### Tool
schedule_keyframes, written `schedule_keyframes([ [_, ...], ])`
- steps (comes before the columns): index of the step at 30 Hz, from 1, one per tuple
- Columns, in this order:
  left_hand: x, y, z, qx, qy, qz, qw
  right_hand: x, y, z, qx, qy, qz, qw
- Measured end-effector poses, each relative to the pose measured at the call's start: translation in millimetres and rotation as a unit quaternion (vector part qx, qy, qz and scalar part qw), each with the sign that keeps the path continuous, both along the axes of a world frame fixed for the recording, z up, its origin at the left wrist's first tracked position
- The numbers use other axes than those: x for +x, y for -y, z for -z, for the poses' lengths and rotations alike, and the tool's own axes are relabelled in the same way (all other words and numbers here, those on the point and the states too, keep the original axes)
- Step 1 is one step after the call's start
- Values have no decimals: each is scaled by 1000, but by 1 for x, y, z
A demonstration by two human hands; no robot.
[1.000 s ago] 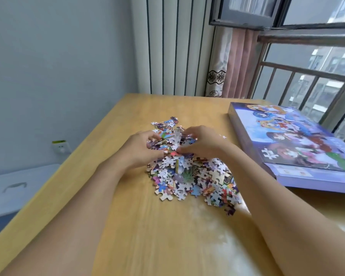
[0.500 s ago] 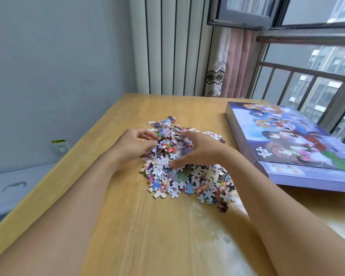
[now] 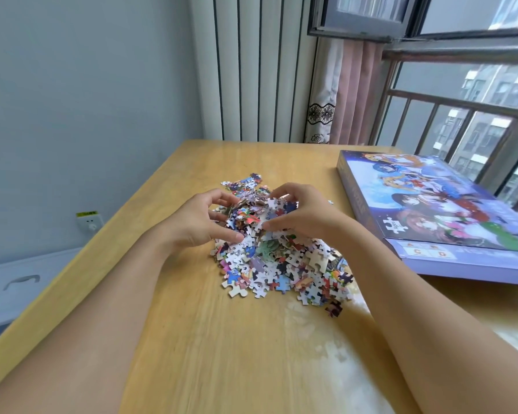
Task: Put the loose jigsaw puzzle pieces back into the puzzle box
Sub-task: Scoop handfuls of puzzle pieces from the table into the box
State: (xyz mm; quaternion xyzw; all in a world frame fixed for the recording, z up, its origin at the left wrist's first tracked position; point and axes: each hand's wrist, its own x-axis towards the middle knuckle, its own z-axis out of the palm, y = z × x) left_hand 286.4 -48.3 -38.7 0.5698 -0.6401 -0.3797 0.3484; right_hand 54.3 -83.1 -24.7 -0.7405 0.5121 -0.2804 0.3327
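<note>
Both hands cupping clump at frame centre: left hand (image 3: pixel 201 222) and right hand (image 3: pixel 299 218) curling round puzzle pieces (image 3: pixel 281 264). Puzzle box (image 3: pixel 449 210) lying closed at right. Risk: pieces spilling during carry, lid blocking drop.

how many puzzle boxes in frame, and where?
1. The puzzle box lies flat and closed on the table, to the right of the pile of pieces, beside the window. Nothing suggests a second box, though the frame cuts off its right end.
</note>
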Motion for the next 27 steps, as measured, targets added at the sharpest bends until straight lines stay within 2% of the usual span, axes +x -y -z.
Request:
schedule_keyframes([
  [3,-2,-1,0,-10,-24,-8,1000,-1,-2,-2,17,12,-7,1000],
  [7,-4,-4,-2,-11,-29,-3,1000,1,-3,-4,32,-61,-33,997],
  [10,-3,-4,-2,-5,-32,-4,999,3,-4,-4,36,-63,-37,997],
  [20,-2,-3,-3,-17,-42,-3,999,-3,-3,-10,55,58,15,997],
  [24,-4,0,-4,-62,-47,-64,995,-4,-5,-15,58,175,44,982],
  [27,-14,0,-9,-93,-115,-102,984,-7,-3,-19,92,277,52,955],
])
